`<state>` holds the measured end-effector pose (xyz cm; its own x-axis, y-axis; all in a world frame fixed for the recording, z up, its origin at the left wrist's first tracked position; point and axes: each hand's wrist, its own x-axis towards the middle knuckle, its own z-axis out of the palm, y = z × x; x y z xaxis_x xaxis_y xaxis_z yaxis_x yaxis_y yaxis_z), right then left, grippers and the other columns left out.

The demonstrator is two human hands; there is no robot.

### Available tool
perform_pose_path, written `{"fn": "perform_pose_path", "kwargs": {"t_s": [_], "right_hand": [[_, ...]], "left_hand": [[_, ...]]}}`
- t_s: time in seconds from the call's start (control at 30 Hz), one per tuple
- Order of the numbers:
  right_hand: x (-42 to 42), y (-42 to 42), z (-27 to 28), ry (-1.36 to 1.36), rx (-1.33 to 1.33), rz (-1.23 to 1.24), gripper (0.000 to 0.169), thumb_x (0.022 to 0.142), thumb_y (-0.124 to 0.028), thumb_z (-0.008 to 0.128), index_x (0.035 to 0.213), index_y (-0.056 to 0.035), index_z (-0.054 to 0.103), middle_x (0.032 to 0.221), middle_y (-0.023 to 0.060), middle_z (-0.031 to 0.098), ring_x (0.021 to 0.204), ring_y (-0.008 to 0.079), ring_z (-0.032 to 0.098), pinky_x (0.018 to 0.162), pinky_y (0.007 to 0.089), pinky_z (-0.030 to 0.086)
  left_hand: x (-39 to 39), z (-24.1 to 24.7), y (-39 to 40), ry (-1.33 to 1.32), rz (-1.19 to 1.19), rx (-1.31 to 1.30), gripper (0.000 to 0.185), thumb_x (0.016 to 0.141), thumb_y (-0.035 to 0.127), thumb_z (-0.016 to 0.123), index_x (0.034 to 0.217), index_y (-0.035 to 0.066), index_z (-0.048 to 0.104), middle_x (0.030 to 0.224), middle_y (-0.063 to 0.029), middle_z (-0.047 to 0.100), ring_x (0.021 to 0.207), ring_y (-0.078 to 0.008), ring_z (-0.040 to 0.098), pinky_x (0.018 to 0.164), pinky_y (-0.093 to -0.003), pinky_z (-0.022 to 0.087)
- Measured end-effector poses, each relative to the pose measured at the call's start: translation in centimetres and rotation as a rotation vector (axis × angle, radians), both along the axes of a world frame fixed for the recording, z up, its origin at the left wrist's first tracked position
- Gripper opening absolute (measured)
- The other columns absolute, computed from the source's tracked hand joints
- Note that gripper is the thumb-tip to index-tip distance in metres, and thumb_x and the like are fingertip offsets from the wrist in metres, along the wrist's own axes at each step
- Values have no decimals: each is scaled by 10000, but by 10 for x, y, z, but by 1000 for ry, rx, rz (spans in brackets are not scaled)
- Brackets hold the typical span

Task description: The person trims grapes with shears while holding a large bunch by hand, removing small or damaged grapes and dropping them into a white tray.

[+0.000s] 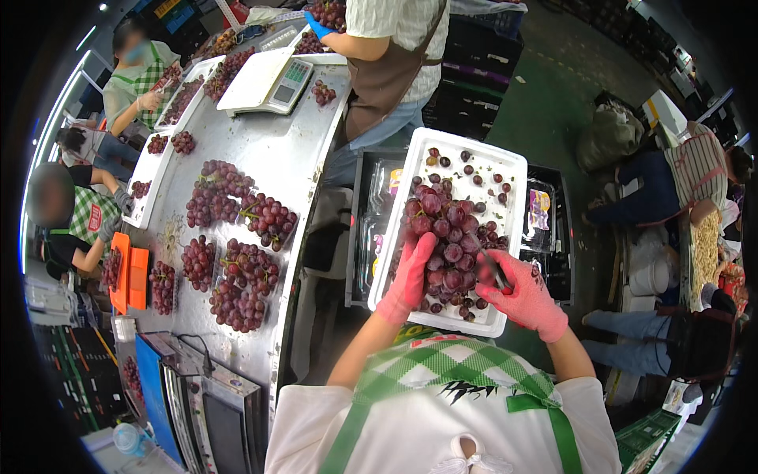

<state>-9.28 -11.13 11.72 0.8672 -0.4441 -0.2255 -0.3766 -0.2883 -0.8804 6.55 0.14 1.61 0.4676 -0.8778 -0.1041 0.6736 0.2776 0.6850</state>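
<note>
A large bunch of red grapes [443, 228] is in front of me, above a white foam tray [514, 178]. My left hand [408, 275], in a pink glove, supports the bunch from its left side. In my right hand [524, 290], also gloved in pink, is a small pair of snips [498, 274] with dark handles. Its blades reach the right side of the bunch and are partly blurred. Loose grapes [468, 169] and bits of stem lie in the tray. Smaller grapes [492, 237] sit at the right of the bunch.
Under the tray is a dark crate [357, 237] with clear plastic boxes [538, 216]. To the left, a metal table [260, 148] carries grape bunches [246, 284] and a weighing scale [269, 83]. A co-worker in a brown apron [385, 89] stands ahead; others work across the table.
</note>
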Motion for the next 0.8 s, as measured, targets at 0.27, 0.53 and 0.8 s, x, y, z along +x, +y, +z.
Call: {"fn": "perform_pose_path", "kwargs": {"t_s": [0.27, 0.53, 0.8], "right_hand": [[-11, -14, 36, 330, -645, 437, 386, 819, -327, 649, 1090, -78, 534, 809, 56, 637, 708, 249, 637, 613, 375, 480], [11, -13, 61, 531, -1060, 734, 316, 834, -329, 581, 938, -36, 520, 674, 85, 601, 621, 262, 618, 556, 391, 459], [40, -1, 76, 771, -1074, 979, 448, 651, -170, 739, 1006, 32, 553, 813, 76, 635, 730, 230, 666, 502, 372, 473]], "left_hand": [[1, 14, -1, -2, 37, 12, 500, 947, 343, 515, 1351, 91, 364, 1276, -72, 500, 1112, -179, 542, 914, -315, 479], [-1, -2, -5, -56, 65, -2, 486, 949, 287, 520, 1361, 99, 343, 1295, -74, 487, 1136, -178, 526, 949, -322, 458], [-1, -7, -1, -44, 107, 15, 521, 928, 285, 559, 1361, 93, 342, 1279, -77, 489, 1135, -191, 516, 939, -335, 461]]}}
